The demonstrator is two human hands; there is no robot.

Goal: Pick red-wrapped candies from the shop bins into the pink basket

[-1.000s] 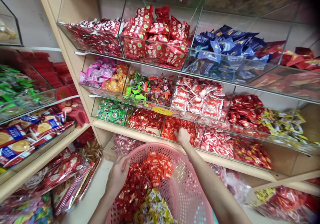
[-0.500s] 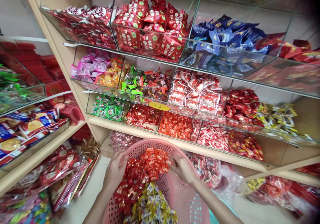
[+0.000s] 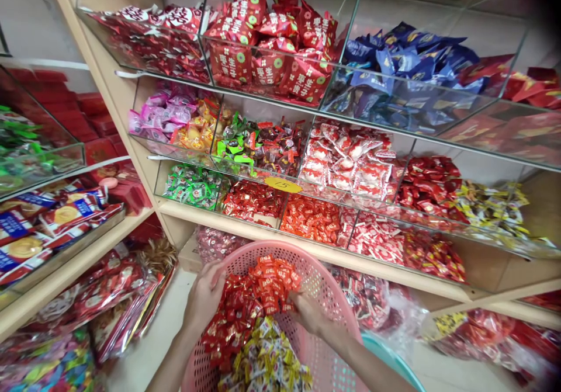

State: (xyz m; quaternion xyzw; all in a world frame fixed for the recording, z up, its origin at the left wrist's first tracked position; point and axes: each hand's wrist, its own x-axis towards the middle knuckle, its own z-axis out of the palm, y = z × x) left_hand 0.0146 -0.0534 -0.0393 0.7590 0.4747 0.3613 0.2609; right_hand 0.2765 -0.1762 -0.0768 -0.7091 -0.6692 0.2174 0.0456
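A pink perforated basket (image 3: 326, 290) sits low in front of me, heaped with red wrapped candies (image 3: 258, 292) and yellow wrapped candies (image 3: 267, 363). My left hand (image 3: 205, 295) grips the basket's left rim, fingers curled over it. My right hand (image 3: 307, 313) is inside the basket, fingers curled at the edge of the red candy pile; what is in them is hidden. Just above the basket, a glass bin of orange-red candies (image 3: 313, 219) sits on the lowest shelf row.
Glass bins in three rows hold red packets (image 3: 272, 59), blue packets (image 3: 403, 70), pink sweets (image 3: 169, 114), green sweets (image 3: 193, 187) and white-red sweets (image 3: 346, 158). A yellow price tag (image 3: 283, 184) is stuck on the glass. Bagged goods (image 3: 109, 298) lie lower left; a teal rim (image 3: 394, 363) shows beside the basket.
My right hand left the orange-red candy bin on the shelf, came down into the basket and now rests at the red pile. My left hand has stayed on the rim.
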